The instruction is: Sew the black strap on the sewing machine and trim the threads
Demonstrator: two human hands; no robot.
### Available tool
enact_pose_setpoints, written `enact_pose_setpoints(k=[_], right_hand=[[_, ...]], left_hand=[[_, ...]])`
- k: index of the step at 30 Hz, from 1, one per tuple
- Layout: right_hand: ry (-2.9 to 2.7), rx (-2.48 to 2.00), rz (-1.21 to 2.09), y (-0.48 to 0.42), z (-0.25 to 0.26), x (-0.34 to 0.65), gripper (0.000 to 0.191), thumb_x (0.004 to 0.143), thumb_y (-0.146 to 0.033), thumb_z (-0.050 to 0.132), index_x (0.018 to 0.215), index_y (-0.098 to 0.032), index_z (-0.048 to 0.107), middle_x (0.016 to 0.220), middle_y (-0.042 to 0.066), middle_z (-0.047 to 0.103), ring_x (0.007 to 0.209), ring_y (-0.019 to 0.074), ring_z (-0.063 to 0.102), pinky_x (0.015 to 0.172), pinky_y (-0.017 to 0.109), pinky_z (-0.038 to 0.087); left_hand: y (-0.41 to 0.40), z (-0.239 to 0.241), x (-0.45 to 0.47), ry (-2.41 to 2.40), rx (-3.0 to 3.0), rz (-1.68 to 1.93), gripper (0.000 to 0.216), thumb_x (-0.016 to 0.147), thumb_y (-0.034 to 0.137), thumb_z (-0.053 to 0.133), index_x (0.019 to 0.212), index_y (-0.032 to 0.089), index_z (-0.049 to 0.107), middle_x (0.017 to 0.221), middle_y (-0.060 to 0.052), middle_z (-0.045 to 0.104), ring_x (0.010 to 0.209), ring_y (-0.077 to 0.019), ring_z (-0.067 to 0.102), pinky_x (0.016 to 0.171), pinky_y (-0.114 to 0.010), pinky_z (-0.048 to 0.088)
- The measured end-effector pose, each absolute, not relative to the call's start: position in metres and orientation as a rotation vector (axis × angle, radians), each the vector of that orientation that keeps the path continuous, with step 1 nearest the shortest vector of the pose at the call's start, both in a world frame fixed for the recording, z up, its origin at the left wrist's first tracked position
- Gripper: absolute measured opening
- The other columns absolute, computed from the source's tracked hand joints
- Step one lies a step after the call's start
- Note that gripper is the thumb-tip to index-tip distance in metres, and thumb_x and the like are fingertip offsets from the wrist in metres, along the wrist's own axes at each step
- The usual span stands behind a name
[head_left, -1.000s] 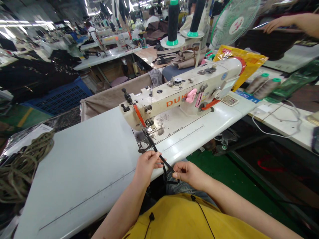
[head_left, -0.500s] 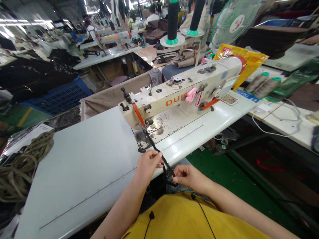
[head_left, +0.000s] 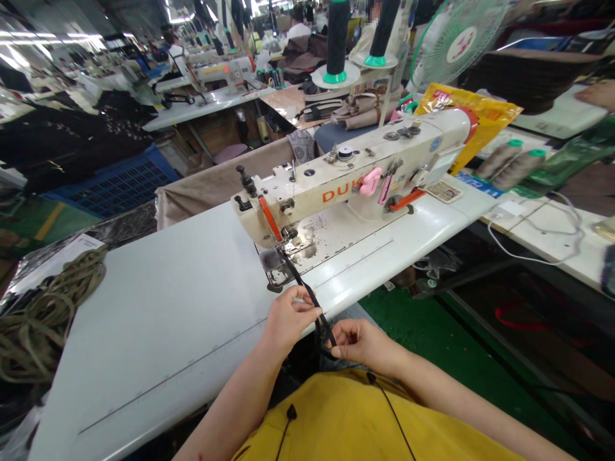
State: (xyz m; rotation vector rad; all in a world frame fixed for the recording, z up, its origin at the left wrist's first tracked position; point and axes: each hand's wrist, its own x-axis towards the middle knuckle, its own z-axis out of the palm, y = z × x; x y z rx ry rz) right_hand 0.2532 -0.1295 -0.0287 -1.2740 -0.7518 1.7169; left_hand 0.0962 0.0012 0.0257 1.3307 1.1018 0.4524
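A narrow black strap [head_left: 296, 275] runs from under the presser foot of the sewing machine [head_left: 355, 176] toward my body, over the table's front edge. My left hand [head_left: 292, 315] pinches it between thumb and fingers just at that edge. Closer to my lap, my right hand [head_left: 362, 342] grips the strap lower down, thumb against forefinger. Between the hands the strap is fairly straight, and a loop of it hangs below. The needle area is too small to make out.
Coiled olive straps [head_left: 52, 314] lie at the table's left. A blue crate [head_left: 115, 182] stands beyond. Behind the machine are thread cones [head_left: 337, 41], a fan [head_left: 459, 41] and a yellow bag [head_left: 480, 121]. Another person's hand [head_left: 598, 95] shows at the far right.
My left hand has shifted slightly right along the strap, and the hanging loop has changed shape. My right hand has barely moved. Another person's hand has come into view at the right edge.
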Motion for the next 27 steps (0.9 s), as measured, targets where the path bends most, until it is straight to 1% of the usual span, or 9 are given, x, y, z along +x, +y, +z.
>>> enact_pose_setpoints(k=[6,11,15,18,21,27], right_hand=[[-0.750,-1.272,1.731,-0.129,-0.030,0.250,0.056,0.056,-0.059,0.098,0.081,-0.016,0.072,0.073,0.000,0.069,0.068,0.0120,0.056,0.065,0.023,0.042],[-0.742,-1.271,1.735,-0.129,-0.029,0.247,0.055,0.057,-0.059,0.098,0.080,-0.016,0.072,0.073,0.000,0.068,0.069,0.0125,0.056,0.066,0.024,0.042],[-0.745,-1.263,1.755,-0.129,-0.028,0.248,0.057,0.057,-0.060,0.098,0.082,-0.016,0.072,0.075,0.000,0.069,0.069,0.0124,0.057,0.067,0.024,0.043],[-0.756,-1.255,1.755,-0.128,-0.027,0.248,0.058,0.057,-0.061,0.098,0.083,-0.016,0.072,0.076,0.001,0.070,0.070,0.0127,0.058,0.068,0.025,0.044],[-0.745,-1.237,1.758,-0.128,-0.026,0.247,0.057,0.057,-0.060,0.099,0.082,-0.016,0.072,0.076,0.001,0.070,0.071,0.0128,0.059,0.069,0.025,0.045],[-0.699,-1.183,1.797,-0.128,-0.024,0.247,0.052,0.059,-0.054,0.100,0.082,-0.015,0.073,0.076,0.000,0.069,0.069,0.0107,0.057,0.067,0.023,0.043]], left_hand=[[0.001,0.024,0.096,1.054,1.356,0.454,0.039,0.057,0.028,0.082,0.089,0.017,0.063,0.088,-0.001,0.067,0.073,-0.0160,0.071,0.064,-0.023,0.052],[0.000,0.023,0.094,1.027,1.398,0.451,0.038,0.059,0.021,0.080,0.094,0.018,0.063,0.094,-0.001,0.067,0.075,-0.0150,0.071,0.062,-0.022,0.054],[-0.002,0.021,0.093,1.010,1.419,0.450,0.044,0.058,0.014,0.078,0.099,0.018,0.064,0.096,-0.002,0.068,0.079,-0.0148,0.069,0.064,-0.021,0.056],[-0.005,0.019,0.093,1.003,1.450,0.462,0.048,0.058,0.011,0.077,0.103,0.018,0.063,0.104,-0.004,0.068,0.084,-0.0149,0.068,0.065,-0.021,0.057],[-0.008,0.020,0.093,1.023,1.490,0.468,0.049,0.058,0.009,0.076,0.104,0.018,0.062,0.109,-0.006,0.067,0.085,-0.0150,0.067,0.065,-0.021,0.058],[-0.011,0.020,0.094,1.055,1.547,0.472,0.054,0.062,0.009,0.077,0.112,0.018,0.059,0.109,-0.006,0.067,0.085,-0.0153,0.068,0.066,-0.022,0.060]])
